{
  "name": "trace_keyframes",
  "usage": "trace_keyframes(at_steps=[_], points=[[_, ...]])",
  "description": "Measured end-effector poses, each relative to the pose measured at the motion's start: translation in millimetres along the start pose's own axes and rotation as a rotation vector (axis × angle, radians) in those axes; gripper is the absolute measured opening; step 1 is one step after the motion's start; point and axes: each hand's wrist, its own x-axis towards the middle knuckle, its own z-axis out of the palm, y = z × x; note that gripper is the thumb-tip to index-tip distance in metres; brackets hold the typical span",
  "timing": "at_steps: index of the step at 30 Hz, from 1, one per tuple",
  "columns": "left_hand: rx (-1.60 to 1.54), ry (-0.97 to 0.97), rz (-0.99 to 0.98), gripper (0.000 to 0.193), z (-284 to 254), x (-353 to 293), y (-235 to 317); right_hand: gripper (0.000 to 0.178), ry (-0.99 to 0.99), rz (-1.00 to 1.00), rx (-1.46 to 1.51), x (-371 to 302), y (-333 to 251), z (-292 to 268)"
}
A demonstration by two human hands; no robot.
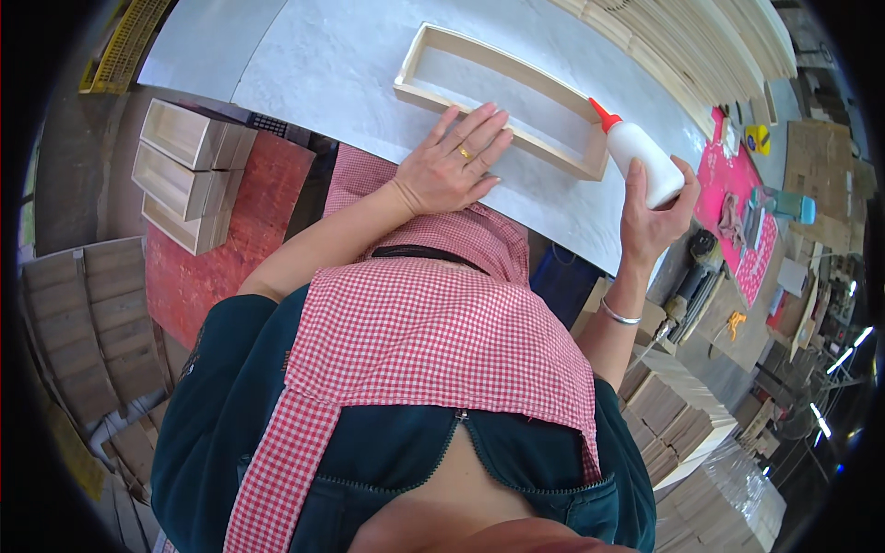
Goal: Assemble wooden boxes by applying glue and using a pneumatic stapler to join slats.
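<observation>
A long rectangular wooden frame (516,66) lies on the pale marbled tabletop, and the tabletop shows through its middle. Against its near long side rests my left hand (458,158), palm down, fingers stretched out and a ring on one of them. My right hand (656,217) is wrapped round the lower part of a white squeeze glue bottle (643,158). The bottle leans to the left, its red pointed nozzle (603,114) over the frame's right end. I cannot make out whether the tip touches the wood or any glue comes out.
Several wooden boxes (184,175) are stacked on a red board (230,240) at the left. Long wooden strips (682,46) lie along the table's far right. Past the right edge are a pink cloth (719,180), a teal bottle (793,206) and stacked wooden pieces (678,415).
</observation>
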Motion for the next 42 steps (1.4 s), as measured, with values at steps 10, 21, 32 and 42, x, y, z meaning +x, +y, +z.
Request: trace_keyframes(at_steps=[10,21,32,42], points=[[0.017,0.023,0.000,0.073,3.2,-0.1,1.8,0.047,0.048,0.085,-0.060,-8.0,13.0,-23.7],[0.041,0.033,0.008,0.073,5.0,2.5,2.1,0.045,-0.009,0.153,-0.082,-28.9,2.9,-51.0],[0.026,0.144,0.035,0.067,6.1,-5.4,-3.8,0.047,-0.062,0.226,0.092,-56.0,-26.0,-56.0],[0.050,0.092,0.152,0.034,9.0,-12.6,-9.1,0.050,-0.302,0.088,0.457,-52.9,-98.0,77.3]])
